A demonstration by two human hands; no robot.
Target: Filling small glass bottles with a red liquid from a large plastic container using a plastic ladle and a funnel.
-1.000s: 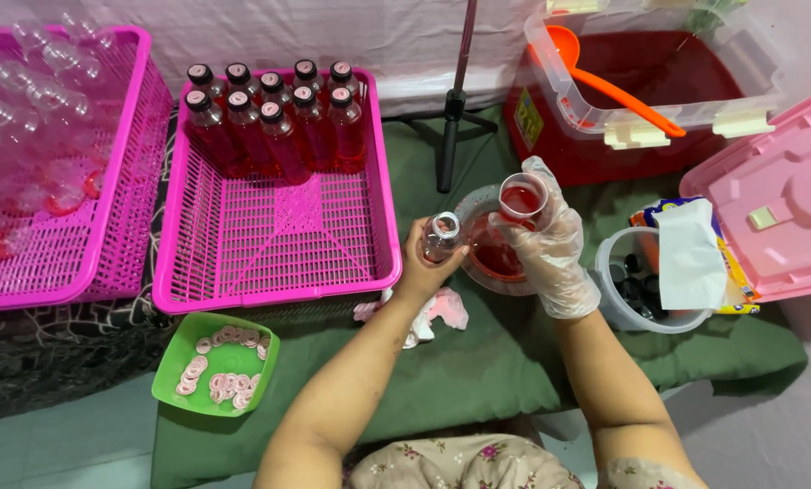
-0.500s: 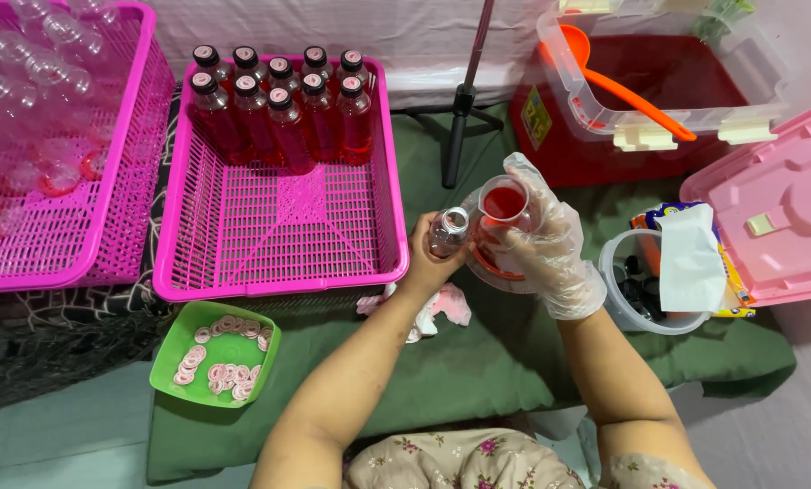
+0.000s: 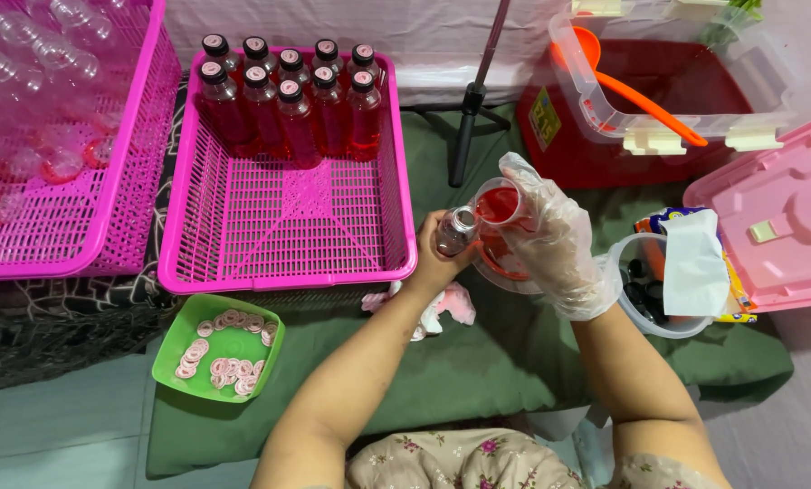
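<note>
The gloved right hand [image 3: 555, 240] has tipped its cup [image 3: 498, 206] closer over the small bottle [image 3: 456, 231] clasped by the left hand [image 3: 437, 263]; red liquid nears the mouth.

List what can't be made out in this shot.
- Small bottle in the left hand, head view: its fill level is hidden by the fingers.
- Grey tub: contents covered by a white cloth.
- Stand pole: its top is cut off by the upper edge.
- Cup in the gloved right hand: lower part is hidden.
</note>
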